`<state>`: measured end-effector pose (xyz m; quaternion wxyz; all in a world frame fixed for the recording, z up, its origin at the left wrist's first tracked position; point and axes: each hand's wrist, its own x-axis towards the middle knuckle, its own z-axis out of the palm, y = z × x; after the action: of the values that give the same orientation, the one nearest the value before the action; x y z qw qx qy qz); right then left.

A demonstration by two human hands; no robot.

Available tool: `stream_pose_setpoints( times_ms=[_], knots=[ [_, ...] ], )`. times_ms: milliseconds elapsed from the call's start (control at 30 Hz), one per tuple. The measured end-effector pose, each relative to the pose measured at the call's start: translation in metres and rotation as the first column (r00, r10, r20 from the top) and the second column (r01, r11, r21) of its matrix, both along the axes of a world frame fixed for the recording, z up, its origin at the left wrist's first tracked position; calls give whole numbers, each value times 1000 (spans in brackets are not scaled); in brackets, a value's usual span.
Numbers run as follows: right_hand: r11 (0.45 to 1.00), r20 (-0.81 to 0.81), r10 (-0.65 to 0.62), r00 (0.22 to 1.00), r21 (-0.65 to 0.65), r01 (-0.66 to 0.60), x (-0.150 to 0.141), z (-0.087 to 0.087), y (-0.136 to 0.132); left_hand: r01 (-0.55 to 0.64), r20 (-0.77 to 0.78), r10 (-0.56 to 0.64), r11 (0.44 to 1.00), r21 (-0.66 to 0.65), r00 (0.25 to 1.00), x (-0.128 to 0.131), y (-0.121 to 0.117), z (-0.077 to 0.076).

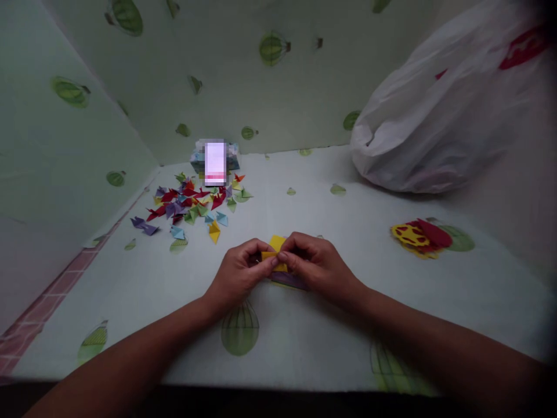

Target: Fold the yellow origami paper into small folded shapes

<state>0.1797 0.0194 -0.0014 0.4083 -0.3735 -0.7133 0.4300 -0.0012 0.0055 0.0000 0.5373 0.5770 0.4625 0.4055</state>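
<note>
Near the middle of the table, my left hand (243, 264) and my right hand (319, 264) meet over a small yellow piece of origami paper (277, 242). Thumbs and forefingers of both hands pinch it, with the thumb tips almost touching at its centre. The paper is partly folded, and the fingers hide its sides. Under it, a purple paper (289, 280) lies on the table, partly covered by my right hand.
Folded paper cranes (191, 203) in several colours lie heaped at the back left. A lit phone (215, 164) leans on a tissue box (198, 158) behind them. Yellow and red paper cutouts (411, 235) rest at right. A large white plastic bag (418, 128) stands at the back right.
</note>
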Motion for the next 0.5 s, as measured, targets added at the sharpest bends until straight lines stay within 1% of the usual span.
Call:
stream_pose_setpoints(
  times_ms=[100,200,367,500],
  knots=[
    [997,-30,-61,998,-51,59,0,1,-1,12,74,-8,999,-49,997,1,0,1],
    [989,-62,-108,992,-111,101,0,1,-1,12,90,-3,995,-100,996,1,0,3],
    [968,-153,-130,980,-235,92,0,-1,0,-36,109,52,988,-150,993,0,1,4],
    [957,-222,-131,966,-284,64,-2,-1,-1,-21,140,44,986,-165,989,-1,3,1]
  ],
)
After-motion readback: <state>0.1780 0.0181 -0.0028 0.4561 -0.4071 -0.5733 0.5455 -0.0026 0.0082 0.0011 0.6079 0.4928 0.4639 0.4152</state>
